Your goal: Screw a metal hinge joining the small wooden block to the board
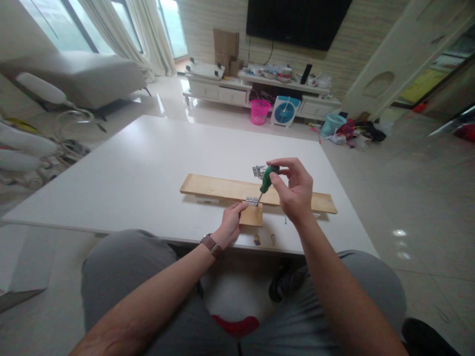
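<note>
My right hand (296, 190) grips the green handle of a screwdriver (267, 179), which leans with its tip down at a metal hinge (252, 201). The hinge spans the joint between a long wooden board (222, 188) and a small wooden piece (252, 216). With its fingers closed on the left edge of that small piece, my left hand (232, 222) is close beside the hinge. Whether the tip sits in a screw is too small to tell. Behind the board lie several loose hinges (258, 171), partly hidden by the screwdriver.
The white table (111, 183) spreads out far to the left. Near its front edge lie a small figurine (257, 240), a small ring-like item (273, 239) and a screw (285, 219). Beyond the table stand a pink basket (260, 112) and a blue fan (285, 111).
</note>
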{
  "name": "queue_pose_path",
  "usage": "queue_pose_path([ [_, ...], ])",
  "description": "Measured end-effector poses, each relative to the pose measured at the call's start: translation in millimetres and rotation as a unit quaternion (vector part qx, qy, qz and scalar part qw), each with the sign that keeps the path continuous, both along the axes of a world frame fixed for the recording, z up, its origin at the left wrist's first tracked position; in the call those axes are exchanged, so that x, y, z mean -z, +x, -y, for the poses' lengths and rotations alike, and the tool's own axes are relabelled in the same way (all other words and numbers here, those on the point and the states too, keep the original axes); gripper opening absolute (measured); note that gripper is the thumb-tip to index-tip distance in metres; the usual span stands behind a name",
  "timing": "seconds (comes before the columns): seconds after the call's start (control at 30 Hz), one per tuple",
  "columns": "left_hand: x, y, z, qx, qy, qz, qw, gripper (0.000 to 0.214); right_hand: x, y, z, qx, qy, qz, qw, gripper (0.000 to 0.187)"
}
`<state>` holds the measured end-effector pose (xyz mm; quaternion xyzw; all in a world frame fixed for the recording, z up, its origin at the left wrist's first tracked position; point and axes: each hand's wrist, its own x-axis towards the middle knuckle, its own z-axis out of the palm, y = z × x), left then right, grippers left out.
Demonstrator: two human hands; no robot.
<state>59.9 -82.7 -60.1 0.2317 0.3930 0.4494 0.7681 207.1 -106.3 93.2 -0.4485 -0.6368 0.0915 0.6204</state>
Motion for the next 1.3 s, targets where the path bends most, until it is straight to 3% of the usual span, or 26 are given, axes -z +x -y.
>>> queue_pose_path([
  [0.2,0.7,-0.8,-0.4,0.005,0.004,-0.007,1.0,0.039,-3.8,-0.8,-0.3,0.049,0.014,0.023,0.998,0.011],
  [0.3,0.0,-0.9,0.3,0.004,0.01,-0.004,1.0,0.038,-3.8,0.4,1.0,0.029,0.007,0.031,0.999,0.008],
  [0.43,-0.2,-0.8,0.7,0.008,0.012,-0.002,1.0,0.037,-0.7,1.1,1.4,-0.023,-0.022,0.018,0.999,0.027],
  [0.63,-2.5,-0.4,1.1,0.008,0.006,-0.002,1.0,0.036,-0.3,-1.7,-0.4,0.026,0.007,0.028,0.999,0.012],
  [0.77,-4.1,-0.3,1.7,0.003,0.004,0.0,1.0,0.036,-0.9,-1.4,-1.4,0.047,0.016,0.016,0.999,0.018],
  [0.9,-2.9,-0.3,1.0,0.003,0.003,-0.001,1.0,0.037,-0.3,-0.7,-0.6,0.019,0.022,0.016,0.999,0.008],
  [1.0,-1.6,-0.4,0.0,0.005,0.004,-0.003,1.0,0.039,1.0,-1.2,0.0,0.002,0.016,0.034,0.999,0.02],
  [1.17,-1.6,-0.4,-0.1,0.007,-0.003,-0.009,1.0,0.04,1.4,-2.6,-1.9,0.044,0.038,0.06,0.997,0.01],
  [1.3,-1.5,-0.1,0.4,0.001,0.0,-0.005,1.0,0.039,0.2,-2.5,-3.0,0.063,0.059,0.044,0.995,0.015],
])
